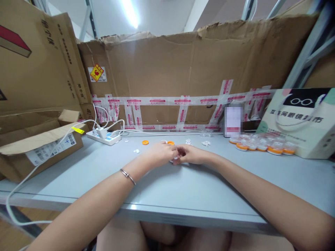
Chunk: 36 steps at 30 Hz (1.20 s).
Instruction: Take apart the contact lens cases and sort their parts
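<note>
Pinching with their fingertips, the left hand and right hand are holding a small white piece, mostly hidden, over the table; it is probably feeling light, stiff and slippery, favouring an edge hold. Beyond, an orange disc is lying.

We get bright light from a blown-out ceiling tube, soft shadows beside the forearms, slight glare on the table's front edge. We see wide-angle stretch at frame edges, pixelated phone screen.
</note>
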{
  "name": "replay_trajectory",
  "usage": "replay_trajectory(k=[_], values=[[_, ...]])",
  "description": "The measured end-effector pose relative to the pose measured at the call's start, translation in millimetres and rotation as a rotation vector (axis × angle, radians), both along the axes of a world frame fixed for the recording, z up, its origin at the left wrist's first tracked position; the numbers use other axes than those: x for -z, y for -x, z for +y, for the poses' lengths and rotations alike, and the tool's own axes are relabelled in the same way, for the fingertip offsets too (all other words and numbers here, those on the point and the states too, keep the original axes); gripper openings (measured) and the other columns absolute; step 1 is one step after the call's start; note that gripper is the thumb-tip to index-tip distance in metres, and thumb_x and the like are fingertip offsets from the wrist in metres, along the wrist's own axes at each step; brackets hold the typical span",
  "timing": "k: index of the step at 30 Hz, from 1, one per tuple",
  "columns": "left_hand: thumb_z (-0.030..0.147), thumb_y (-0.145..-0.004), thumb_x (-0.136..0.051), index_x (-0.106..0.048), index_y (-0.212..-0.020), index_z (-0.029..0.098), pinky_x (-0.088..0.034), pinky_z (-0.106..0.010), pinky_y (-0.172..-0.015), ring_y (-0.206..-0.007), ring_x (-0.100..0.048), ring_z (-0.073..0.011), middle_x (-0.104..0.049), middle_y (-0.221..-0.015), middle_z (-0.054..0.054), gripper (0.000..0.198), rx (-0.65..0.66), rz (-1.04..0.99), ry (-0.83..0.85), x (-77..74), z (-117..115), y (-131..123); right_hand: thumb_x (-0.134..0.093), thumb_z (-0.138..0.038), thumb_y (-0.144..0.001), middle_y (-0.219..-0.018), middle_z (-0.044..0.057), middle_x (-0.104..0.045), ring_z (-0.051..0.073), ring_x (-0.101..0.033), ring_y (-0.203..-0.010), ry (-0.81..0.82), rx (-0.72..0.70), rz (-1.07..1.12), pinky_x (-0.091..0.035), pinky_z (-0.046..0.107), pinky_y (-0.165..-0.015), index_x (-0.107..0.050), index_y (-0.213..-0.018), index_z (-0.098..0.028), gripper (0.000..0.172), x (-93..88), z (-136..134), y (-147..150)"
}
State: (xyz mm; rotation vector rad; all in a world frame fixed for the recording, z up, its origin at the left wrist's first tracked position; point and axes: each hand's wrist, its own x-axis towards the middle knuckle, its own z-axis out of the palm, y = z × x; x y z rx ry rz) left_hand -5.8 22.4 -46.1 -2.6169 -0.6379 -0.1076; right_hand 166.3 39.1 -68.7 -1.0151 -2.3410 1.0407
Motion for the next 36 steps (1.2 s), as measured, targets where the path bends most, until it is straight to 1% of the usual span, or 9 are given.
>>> replay_trajectory(k=[9, 13, 18, 24, 29, 36], values=[[0.014, -0.08, -0.049, -0.059, -0.079, 0.013, -0.036, -0.029, -0.064, -0.079, -0.055, -0.0177, -0.061, -0.084, -0.007, 0.01, 0.04, 0.06, -0.083, -4.3, -4.8, -0.6, -0.068, -0.04, -0.057, -0.063, -0.005, -0.043, 0.009, -0.039, -0.058, 0.008, 0.034, 0.004, -0.032, 0.021, -0.053, -0.052, -0.08, -0.015, 0.038, 0.2, -0.4, 0.5], [0.013, -0.079, -0.05, -0.06, -0.076, 0.013, -0.036, -0.029, -0.063, -0.076, -0.055, -0.0179, -0.061, -0.077, -0.007, 0.011, 0.054, 0.068, -0.097, -4.6, -7.0, -2.1, -0.068, -0.039, -0.058, -0.066, -0.003, -0.047, 0.009, -0.041, -0.06, 0.011, 0.045, 0.003, -0.034, 0.022, -0.055, -0.054, -0.082, -0.014, 0.037, 2.5, 1.4, 0.2], [0.012, -0.079, -0.048, -0.059, -0.074, 0.011, -0.037, -0.03, -0.063, -0.072, -0.055, -0.0174, -0.06, -0.075, -0.008, 0.013, 0.052, 0.077, -0.097, -5.2, -9.3, -3.6, -0.067, -0.041, -0.059, -0.071, -0.001, -0.051, 0.01, -0.045, -0.063, 0.002, 0.035, 0.008, -0.037, 0.023, -0.058, -0.054, -0.085, -0.014, 0.039, 5.5, 4.2, -0.6], [0.013, -0.08, -0.047, -0.06, -0.074, 0.011, -0.038, -0.031, -0.064, -0.072, -0.055, -0.0176, -0.06, -0.077, -0.008, 0.014, 0.059, 0.087, -0.107, -3.9, -7.2, -3.8, -0.066, -0.042, -0.06, -0.072, -0.001, -0.051, 0.011, -0.045, -0.063, -0.007, 0.034, -0.004, -0.037, 0.024, -0.059, -0.054, -0.085, -0.014, 0.039, 8.0, 6.3, -1.2], [0.014, -0.08, -0.048, -0.06, -0.074, 0.012, -0.039, -0.03, -0.066, -0.072, -0.055, -0.0164, -0.061, -0.078, -0.007, 0.013, 0.053, 0.076, -0.096, -3.5, -6.4, -3.9, -0.066, -0.042, -0.059, -0.07, -0.001, -0.051, 0.01, -0.044, -0.061, -0.01, 0.044, -0.007, -0.036, 0.023, -0.056, -0.054, -0.084, -0.015, 0.039, 7.0, 5.7, -1.2], [0.019, -0.08, -0.049, -0.061, -0.077, 0.013, -0.038, -0.029, -0.064, -0.074, -0.057, -0.0168, -0.062, -0.078, -0.005, 0.014, 0.009, 0.041, -0.046, -1.6, -4.1, -4.1, -0.067, -0.04, -0.058, -0.064, -0.004, -0.044, 0.009, -0.04, -0.058, -0.006, 0.051, -0.016, -0.031, 0.021, -0.051, -0.053, -0.081, -0.015, 0.037, 5.1, 3.8, -0.3]])
